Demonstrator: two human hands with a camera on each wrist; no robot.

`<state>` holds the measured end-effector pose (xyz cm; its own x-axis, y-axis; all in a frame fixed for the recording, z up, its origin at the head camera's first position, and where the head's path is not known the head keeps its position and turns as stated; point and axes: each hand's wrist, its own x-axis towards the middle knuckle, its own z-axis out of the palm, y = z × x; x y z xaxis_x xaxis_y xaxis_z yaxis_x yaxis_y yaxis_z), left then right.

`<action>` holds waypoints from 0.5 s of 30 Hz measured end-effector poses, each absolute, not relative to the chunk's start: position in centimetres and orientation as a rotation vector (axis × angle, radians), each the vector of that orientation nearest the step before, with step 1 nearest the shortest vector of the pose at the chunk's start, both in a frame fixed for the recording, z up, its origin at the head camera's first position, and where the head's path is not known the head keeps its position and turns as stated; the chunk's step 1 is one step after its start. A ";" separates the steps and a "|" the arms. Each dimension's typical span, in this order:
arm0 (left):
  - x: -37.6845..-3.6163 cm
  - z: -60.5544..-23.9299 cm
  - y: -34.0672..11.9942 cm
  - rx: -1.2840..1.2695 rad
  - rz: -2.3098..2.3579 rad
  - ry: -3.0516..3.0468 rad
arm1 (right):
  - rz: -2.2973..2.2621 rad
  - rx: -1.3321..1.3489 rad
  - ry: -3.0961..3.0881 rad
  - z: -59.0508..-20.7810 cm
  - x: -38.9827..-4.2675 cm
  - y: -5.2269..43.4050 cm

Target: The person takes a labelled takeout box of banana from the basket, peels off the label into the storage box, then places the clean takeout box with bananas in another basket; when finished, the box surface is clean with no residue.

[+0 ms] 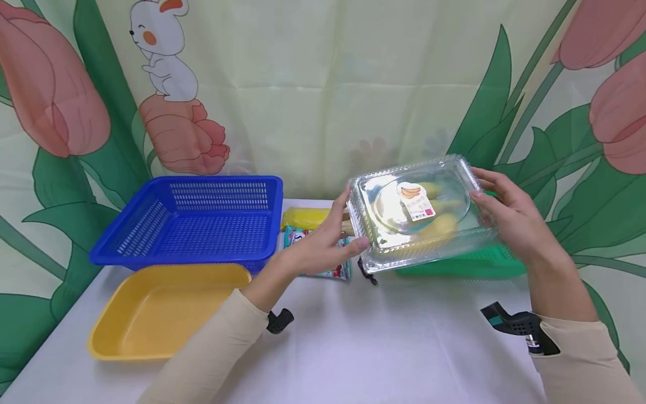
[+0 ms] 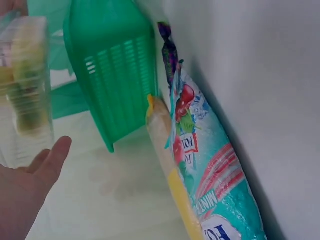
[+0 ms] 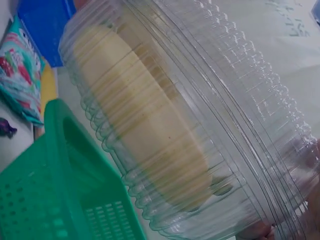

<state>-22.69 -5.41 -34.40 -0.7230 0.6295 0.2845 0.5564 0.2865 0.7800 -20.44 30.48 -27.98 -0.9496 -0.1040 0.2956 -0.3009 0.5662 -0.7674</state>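
Holding a clear banana box [image 1: 416, 216] aloft above the green basket [image 1: 469, 264], left hand [image 1: 323, 247] and right hand [image 1: 510, 216] fingers curled round opposite edges. Likely mid-carry; next calling for a level, steady lowering onto the bench [image 1: 393, 348].

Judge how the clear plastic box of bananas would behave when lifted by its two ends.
The clear plastic box looks thin and ribbed, so it probably flexes under a tight grip. Its glossy walls may be slippery. The bananas lie loose inside and would likely slide if it tilts; the left hand and right hand hold opposite ends.
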 end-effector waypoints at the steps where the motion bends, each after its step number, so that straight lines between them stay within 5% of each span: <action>1: -22.5 -34.4 -5.6 1.110 1.453 2.443 | 1.339 0.347 -2.580 -28.2 -20.4 30.2; 15: -20.0 -34.4 -9.8 1.012 1.327 2.593 | 1.471 0.582 -2.625 -30.5 -20.4 26.8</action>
<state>-19.97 -9.76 -34.36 -0.7833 0.5761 0.2336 0.5264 0.4148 0.7422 -20.39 26.76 -30.54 -0.9251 -0.2879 0.2476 -0.3615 0.4683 -0.8063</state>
